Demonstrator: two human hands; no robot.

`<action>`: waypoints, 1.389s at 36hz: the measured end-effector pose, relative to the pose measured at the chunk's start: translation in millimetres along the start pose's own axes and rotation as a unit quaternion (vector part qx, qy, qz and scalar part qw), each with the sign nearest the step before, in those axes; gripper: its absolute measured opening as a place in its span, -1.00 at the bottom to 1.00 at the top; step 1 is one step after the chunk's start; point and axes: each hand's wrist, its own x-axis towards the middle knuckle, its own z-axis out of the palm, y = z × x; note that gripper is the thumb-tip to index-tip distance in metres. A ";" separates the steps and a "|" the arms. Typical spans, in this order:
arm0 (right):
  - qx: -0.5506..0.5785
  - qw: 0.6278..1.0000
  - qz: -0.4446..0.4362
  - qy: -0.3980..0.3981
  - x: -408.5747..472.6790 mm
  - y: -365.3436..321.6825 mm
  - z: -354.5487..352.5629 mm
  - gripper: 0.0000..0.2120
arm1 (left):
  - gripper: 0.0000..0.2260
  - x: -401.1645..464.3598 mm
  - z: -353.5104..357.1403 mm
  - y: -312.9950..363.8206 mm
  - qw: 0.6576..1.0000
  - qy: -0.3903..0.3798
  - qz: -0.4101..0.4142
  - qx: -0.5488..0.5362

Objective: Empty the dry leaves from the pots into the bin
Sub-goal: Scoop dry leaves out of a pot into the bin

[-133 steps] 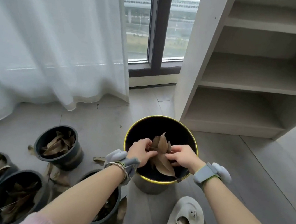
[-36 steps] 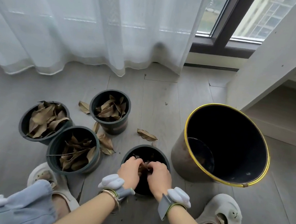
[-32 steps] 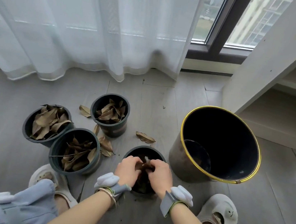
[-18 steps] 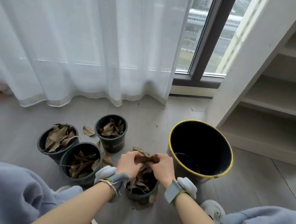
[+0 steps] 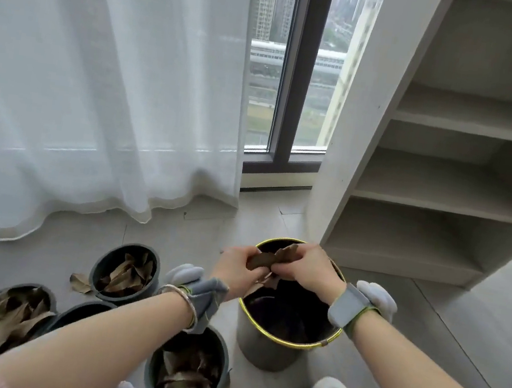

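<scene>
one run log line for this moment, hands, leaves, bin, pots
step: carry to bin | left hand + right hand: gripping dry leaves | position: over bin | released: no | pot nearest the person: leaves left

Lit by soft, overcast daylight through the window (image 5: pixel 296 78) and sheer curtain (image 5: pixel 107 76). Evenly bright, without glare. Faint, diffuse shadows on the floor (image 5: pixel 210 230) beneath the bin (image 5: pixel 263 351). Bowed by wide-angle distortion along the shelving (image 5: pixel 444 186) edge. Slightly soft with motion blur around the hands.
</scene>
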 end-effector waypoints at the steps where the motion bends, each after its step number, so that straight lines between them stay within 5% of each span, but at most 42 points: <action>1: 0.002 1.000 0.026 -0.009 9.2 8.3 -5.9 -0.86 | -0.90 9.9 6.7 1.3 1.000 -0.013 0.007 0.024; 12: -0.163 0.958 0.179 -0.150 81.0 98.5 -22.1 -0.73 | -0.74 62.3 73.4 -46.2 0.973 -0.138 0.005 0.185; 17: -0.137 0.951 0.206 -0.186 92.8 138.0 -2.6 -0.91 | -0.80 74.8 86.7 -61.9 0.952 -0.136 0.048 0.269; 26: -0.159 0.952 0.191 -0.178 85.5 165.3 23.6 -0.68 | -0.74 76.3 89.8 -72.8 0.940 -0.119 0.109 0.300; 29: -0.207 0.950 0.177 -0.154 82.9 167.4 31.0 -0.60 | -0.77 68.1 77.3 -80.2 0.953 -0.110 0.157 0.235; 35: -0.206 0.962 0.164 -0.071 79.6 155.4 45.2 -0.76 | -0.83 44.3 48.2 -101.6 0.950 -0.064 0.276 0.132; 39: -0.109 0.989 0.051 0.085 68.9 115.2 66.5 -0.95 | -0.83 18.4 26.3 -122.6 0.964 -0.005 0.252 0.082; 41: -0.006 0.993 -0.019 0.114 51.8 82.7 80.2 -0.87 | -0.87 7.9 17.8 -137.3 0.973 -0.008 0.210 0.093; 44: 0.065 0.995 -0.069 -0.045 22.7 41.4 100.2 -0.79 | -0.84 -5.4 7.5 -161.4 0.972 -0.090 0.134 0.171; 47: -0.053 0.968 -0.032 -0.242 6.4 35.9 125.3 -0.84 | -0.60 -18.9 5.5 -181.3 0.937 -0.208 0.057 0.276; 50: -0.212 0.937 -0.022 -0.275 0.6 60.4 154.6 -0.72 | -0.48 -34.1 12.7 -192.1 0.888 -0.288 0.000 0.357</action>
